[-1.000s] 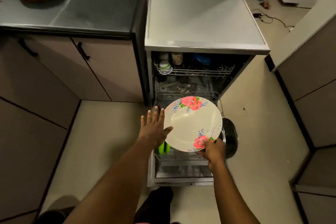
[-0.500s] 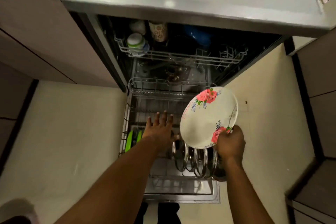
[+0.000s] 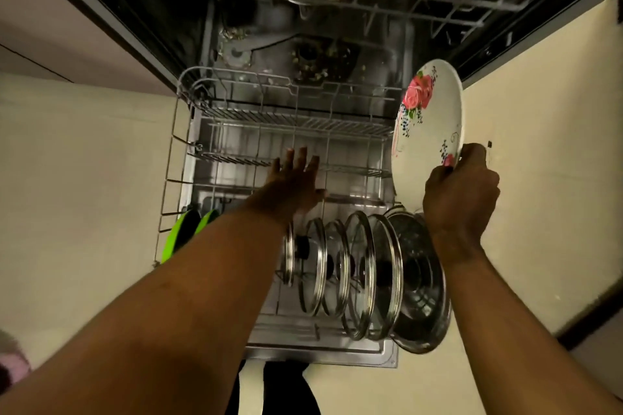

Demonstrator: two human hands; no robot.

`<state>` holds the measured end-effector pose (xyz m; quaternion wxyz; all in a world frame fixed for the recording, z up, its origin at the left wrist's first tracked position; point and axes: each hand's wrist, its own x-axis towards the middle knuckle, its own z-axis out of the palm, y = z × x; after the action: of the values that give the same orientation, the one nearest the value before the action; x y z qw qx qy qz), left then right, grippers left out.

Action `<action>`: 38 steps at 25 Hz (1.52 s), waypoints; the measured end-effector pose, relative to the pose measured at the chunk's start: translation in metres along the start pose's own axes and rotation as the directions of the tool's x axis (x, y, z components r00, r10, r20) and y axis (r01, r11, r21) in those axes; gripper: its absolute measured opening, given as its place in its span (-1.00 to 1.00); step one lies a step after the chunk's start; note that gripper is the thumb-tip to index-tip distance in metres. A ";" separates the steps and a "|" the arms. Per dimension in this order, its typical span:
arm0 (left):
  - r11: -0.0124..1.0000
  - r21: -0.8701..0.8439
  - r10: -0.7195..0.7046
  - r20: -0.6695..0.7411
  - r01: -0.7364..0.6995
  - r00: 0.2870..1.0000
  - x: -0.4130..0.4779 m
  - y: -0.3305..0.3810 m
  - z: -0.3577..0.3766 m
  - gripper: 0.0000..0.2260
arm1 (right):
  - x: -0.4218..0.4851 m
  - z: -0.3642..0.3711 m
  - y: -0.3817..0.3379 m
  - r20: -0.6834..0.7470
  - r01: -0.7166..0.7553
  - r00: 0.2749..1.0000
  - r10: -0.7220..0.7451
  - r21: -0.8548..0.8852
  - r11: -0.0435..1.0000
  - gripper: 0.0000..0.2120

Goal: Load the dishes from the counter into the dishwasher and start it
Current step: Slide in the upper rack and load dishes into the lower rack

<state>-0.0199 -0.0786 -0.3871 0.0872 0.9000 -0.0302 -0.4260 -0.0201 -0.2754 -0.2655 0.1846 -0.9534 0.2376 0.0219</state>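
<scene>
Steel-rimmed lids [image 3: 354, 273] upright in lower rack [image 3: 188, 131], right hand [image 3: 460, 199] gripping floral plate [image 3: 426, 135]

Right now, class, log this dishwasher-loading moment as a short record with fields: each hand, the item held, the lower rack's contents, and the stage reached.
right hand: right hand grips the flowered plate by its lower edge
plate pose: on edge, above the right side of the lower rack, not yet slotted
left hand: left hand open, fingers spread, reaching over the rack's middle, holding nothing
lower rack: pulled out; glass lids stand in a row at front right, green plates at front left
upper rack: some items, blurred
stage: loading, door open
</scene>
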 end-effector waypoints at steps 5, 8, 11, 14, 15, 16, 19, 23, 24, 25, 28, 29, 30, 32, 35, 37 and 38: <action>0.998 0.031 -0.062 0.125 0.059 0.990 0.032 -0.001 0.012 -0.23 | 0.017 0.016 0.005 0.015 -0.044 0.999 0.045 -0.057 0.997 -0.75; 0.996 0.049 -0.080 0.162 0.072 0.984 0.036 -0.003 0.017 -0.20 | 0.016 0.013 0.008 -0.050 -0.045 0.998 0.042 -0.047 0.998 -0.74; 0.997 0.030 -0.080 0.166 0.076 0.983 0.040 -0.004 0.019 -0.20 | 0.018 0.010 0.012 -0.090 -0.063 0.994 0.061 -0.023 0.998 -0.77; 0.996 0.015 -0.085 0.171 0.084 0.982 0.042 0.001 0.022 -0.17 | 0.022 0.011 0.013 -0.067 -0.077 0.995 0.077 0.003 0.997 -0.77; 0.996 0.011 -0.087 0.177 0.087 0.980 0.043 0.002 0.023 -0.17 | 0.023 0.012 0.013 -0.062 -0.074 0.995 0.074 0.012 0.997 -0.77; 0.996 0.008 -0.089 0.182 0.089 0.979 0.044 0.002 0.023 -0.17 | 0.024 0.013 0.012 -0.062 -0.067 0.996 0.068 0.018 0.998 -0.77; 0.997 0.017 -0.077 0.189 0.075 0.979 0.048 -0.002 0.020 -0.18 | 0.026 0.016 0.009 -0.065 -0.054 0.996 0.054 0.002 0.999 -0.75; 0.996 0.044 -0.083 0.179 0.076 0.980 0.052 -0.002 0.019 -0.17 | 0.022 0.012 0.012 -0.077 -0.040 0.996 0.039 -0.006 0.999 -0.75; 0.996 0.049 -0.085 0.180 0.078 0.980 0.053 -0.001 0.019 -0.18 | 0.021 0.011 0.013 -0.084 -0.035 0.996 0.034 -0.008 0.999 -0.74; 0.995 0.056 -0.087 0.182 0.078 0.979 0.054 0.000 0.018 -0.18 | 0.020 0.011 0.013 -0.089 -0.030 0.996 0.029 -0.010 1.000 -0.74; 0.994 0.079 -0.093 0.190 0.079 0.977 0.055 0.002 0.015 -0.20 | 0.020 0.015 0.012 -0.068 -0.033 0.997 0.030 -0.046 0.998 -0.76; 0.994 0.081 -0.094 0.192 0.079 0.977 0.056 0.002 0.015 -0.20 | 0.022 0.019 0.012 -0.053 -0.037 0.998 0.034 -0.058 0.998 -0.77; 0.993 0.083 -0.095 0.192 0.080 0.977 0.056 0.001 0.014 -0.21 | 0.023 0.023 0.011 -0.039 -0.036 0.999 0.033 -0.070 0.997 -0.78; 0.993 0.094 -0.091 0.196 0.074 0.976 0.056 0.001 0.014 -0.21 | 0.029 0.034 0.010 -0.004 -0.039 0.999 0.039 -0.101 0.994 -0.78; 0.992 0.111 -0.086 0.216 0.063 0.973 0.056 0.001 0.013 -0.21 | 0.041 0.048 0.013 0.062 -0.091 0.993 0.099 -0.116 0.989 -0.77; 0.991 0.120 -0.089 0.200 0.066 0.976 0.058 -0.001 0.013 -0.20 | 0.049 0.052 0.017 0.070 -0.113 0.990 0.121 -0.100 0.989 -0.75; 0.991 0.120 -0.085 0.193 0.062 0.978 0.058 -0.002 0.012 -0.20 | 0.052 0.053 0.020 0.074 -0.104 0.991 0.112 -0.102 0.989 -0.73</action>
<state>0.0076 -0.0862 -0.4396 0.0168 0.8573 -0.0295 -0.5137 0.0189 -0.2957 -0.3280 0.1457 -0.9454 0.2800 0.0814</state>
